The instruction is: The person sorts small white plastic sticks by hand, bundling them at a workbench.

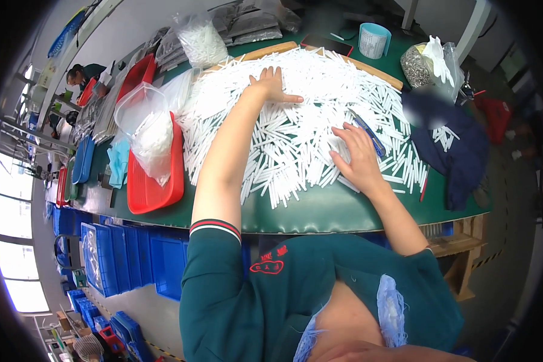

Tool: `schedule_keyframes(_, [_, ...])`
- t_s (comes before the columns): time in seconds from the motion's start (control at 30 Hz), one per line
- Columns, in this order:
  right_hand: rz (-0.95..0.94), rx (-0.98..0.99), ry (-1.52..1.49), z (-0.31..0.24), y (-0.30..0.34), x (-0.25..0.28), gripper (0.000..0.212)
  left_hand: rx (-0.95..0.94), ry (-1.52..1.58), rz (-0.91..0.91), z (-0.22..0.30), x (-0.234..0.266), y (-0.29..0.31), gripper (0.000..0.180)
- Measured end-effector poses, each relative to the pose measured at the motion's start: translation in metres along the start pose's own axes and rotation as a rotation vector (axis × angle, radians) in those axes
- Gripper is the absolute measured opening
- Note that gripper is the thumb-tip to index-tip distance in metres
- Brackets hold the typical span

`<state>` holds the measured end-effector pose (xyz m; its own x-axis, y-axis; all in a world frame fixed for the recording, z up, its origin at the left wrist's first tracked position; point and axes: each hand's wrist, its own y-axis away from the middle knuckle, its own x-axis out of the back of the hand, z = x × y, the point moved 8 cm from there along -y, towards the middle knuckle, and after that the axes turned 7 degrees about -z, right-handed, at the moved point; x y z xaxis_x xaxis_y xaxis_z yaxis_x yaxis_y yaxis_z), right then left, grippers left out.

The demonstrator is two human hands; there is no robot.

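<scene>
A wide heap of short white plastic-looking sticks [286, 130] covers much of the green table [283, 218]. My left hand [271, 86] reaches over the far part of the heap, its fingers spread and the thumb pointing right. Nearer to me, on the right side of the heap, my right hand [357, 158] rests over the sticks with its fingers apart. Neither hand shows anything in its grasp. Just beyond my right fingers, on top of the sticks, lies a blue utility knife [368, 134].
To the left stands a red tray [140, 194] with a clear bag of white pieces [152, 145]. Wooden bars [377, 73] edge the heap's far side. A paper roll [374, 41] and filled bags [202, 45] stand beyond. Dark cloth [458, 154] hangs at right; blue bins [123, 259] sit below left.
</scene>
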<state>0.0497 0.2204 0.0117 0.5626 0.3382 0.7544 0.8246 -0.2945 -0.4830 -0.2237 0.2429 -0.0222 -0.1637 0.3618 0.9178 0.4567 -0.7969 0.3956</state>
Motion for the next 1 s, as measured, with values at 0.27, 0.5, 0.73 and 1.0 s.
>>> schedule_keyframes(0.27, [-0.07,-0.257,0.26,0.046,0.004,-0.005,0.063,0.063,0.191,0.082,0.008,0.003,-0.041,0.097])
schedule_keyframes(0.5, [-0.148,-0.37,0.216,0.064,0.01,-0.006,0.065,-0.227,0.022,0.195,0.013,-0.008,-0.005,0.055])
schedule_keyframes(0.73, [-0.122,-0.362,0.21,0.067,0.011,-0.007,0.064,-0.261,-0.03,-0.146,0.007,-0.013,0.047,0.067])
schedule_keyframes(1.0, [-0.09,-0.336,0.199,0.064,0.011,-0.004,0.065,-0.249,-0.159,-0.214,-0.003,-0.042,0.077,0.096])
